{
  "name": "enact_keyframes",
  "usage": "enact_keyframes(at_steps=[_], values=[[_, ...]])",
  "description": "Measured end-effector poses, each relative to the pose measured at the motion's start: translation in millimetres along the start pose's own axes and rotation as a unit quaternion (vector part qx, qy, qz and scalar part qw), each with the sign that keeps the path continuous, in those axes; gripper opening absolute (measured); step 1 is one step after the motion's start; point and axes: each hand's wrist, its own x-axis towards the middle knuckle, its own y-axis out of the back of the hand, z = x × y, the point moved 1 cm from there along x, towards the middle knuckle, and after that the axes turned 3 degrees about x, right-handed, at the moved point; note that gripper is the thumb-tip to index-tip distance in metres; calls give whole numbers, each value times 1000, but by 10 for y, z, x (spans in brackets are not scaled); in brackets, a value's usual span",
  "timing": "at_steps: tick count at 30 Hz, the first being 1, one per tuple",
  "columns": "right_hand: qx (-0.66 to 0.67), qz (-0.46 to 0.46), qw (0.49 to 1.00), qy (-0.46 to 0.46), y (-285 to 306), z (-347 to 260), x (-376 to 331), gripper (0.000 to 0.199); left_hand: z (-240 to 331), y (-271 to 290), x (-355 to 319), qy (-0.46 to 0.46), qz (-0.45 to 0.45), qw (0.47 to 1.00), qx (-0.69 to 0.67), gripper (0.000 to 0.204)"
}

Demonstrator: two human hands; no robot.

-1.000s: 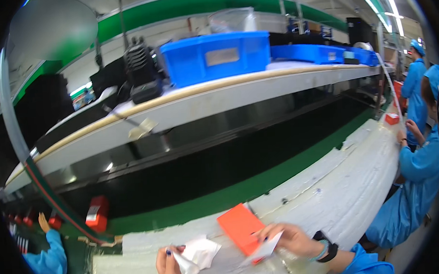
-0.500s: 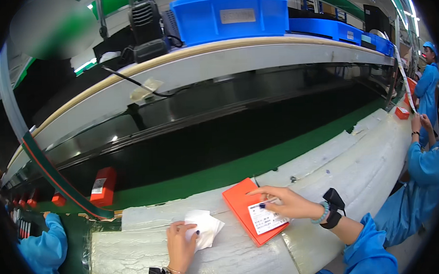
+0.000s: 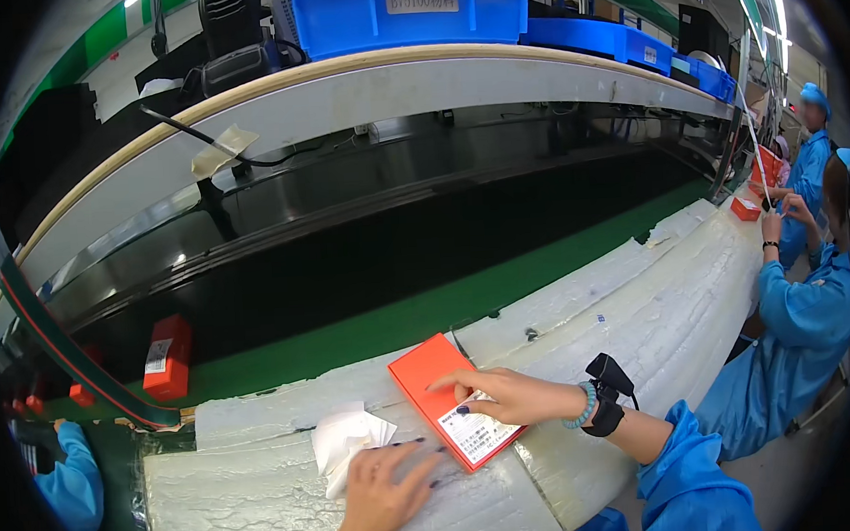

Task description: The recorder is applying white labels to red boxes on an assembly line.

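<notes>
A flat orange-red box (image 3: 429, 373) lies at an angle on the padded bench, a white printed label (image 3: 479, 438) on its near part. Over that label my right hand (image 3: 511, 397) rests, its index finger and thumb stretched out and apart; the other fingers are partly hidden. My left hand (image 3: 387, 487) is open, fingers spread toward the box's near left edge, with nothing visible in it. Just beyond its knuckles a small stack of white paper sheets (image 3: 346, 437) lies loosely on the bench, left of the box.
Beyond the bench's green edge runs a dark conveyor belt (image 3: 348, 269), with an orange-red box (image 3: 168, 358) at its left. Blue bins (image 3: 412, 16) stand on the shelf above. A co-worker in blue (image 3: 798, 313) works at the right; another person's blue sleeve (image 3: 71, 481) shows at lower left.
My left hand has let go of the white paper stack and moved right toward the box, fingers spreading. My right hand stays over the label. The whole view has shifted slightly.
</notes>
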Motion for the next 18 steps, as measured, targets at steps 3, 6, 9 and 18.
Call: enact_keyframes(at_steps=[3,6,9,18], values=[[-4,-2,1000,1,-7,6,3,46,135,-81,12,-42,-23,998,-35,48],[-10,-3,1000,-9,-4,-32,0,46,166,-153,-26,-50,-31,997,-48,52],[-13,-6,1000,-13,0,-40,11,46,165,-161,-26,-54,-40,997,-43,51],[-36,-13,999,-12,3,-52,48,45,141,-164,-10,-61,-39,996,-49,48]])
